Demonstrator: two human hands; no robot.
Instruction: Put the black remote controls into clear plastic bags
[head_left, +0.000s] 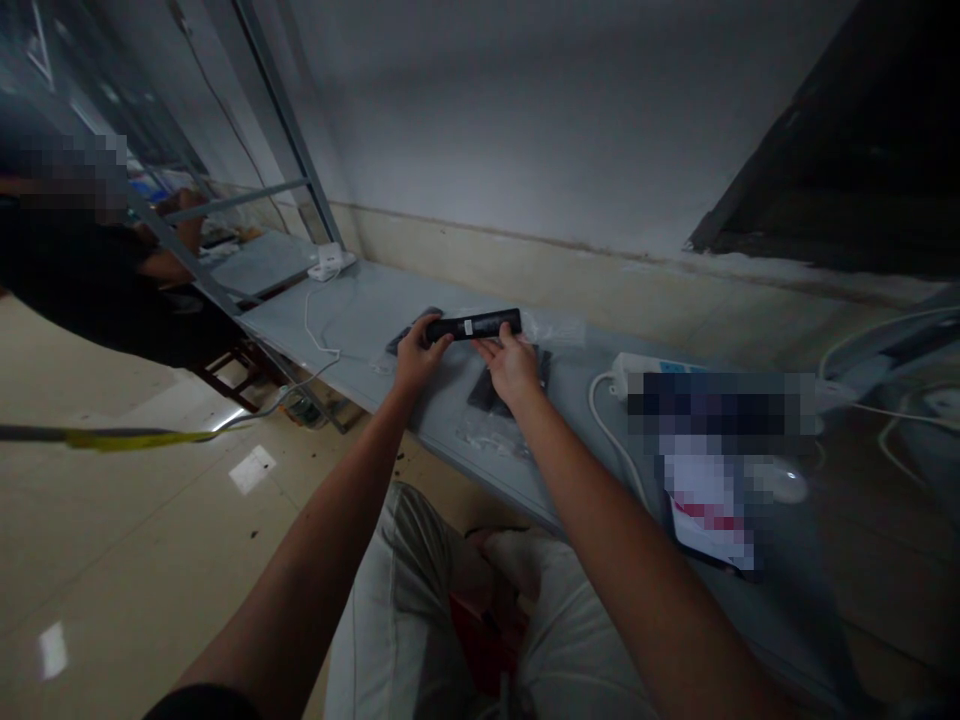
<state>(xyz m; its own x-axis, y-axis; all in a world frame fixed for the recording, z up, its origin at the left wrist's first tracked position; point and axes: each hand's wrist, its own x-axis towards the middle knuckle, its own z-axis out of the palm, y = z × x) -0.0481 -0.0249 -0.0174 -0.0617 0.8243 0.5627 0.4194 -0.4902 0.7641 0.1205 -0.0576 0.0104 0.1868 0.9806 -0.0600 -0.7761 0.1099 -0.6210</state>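
Partly, the fingers (507,336) cover the black bar (487,325), its label (469,327) unreadable.

A grey table (382,290) runs along a pale wall (525,120), a dark opening (847,170) at upper right. On the table's right side are a white power strip (622,374) and pixelated items. At left, a person in dark clothing (90,285) sits near a metal frame (279,80) above glossy floor tiles (150,540).
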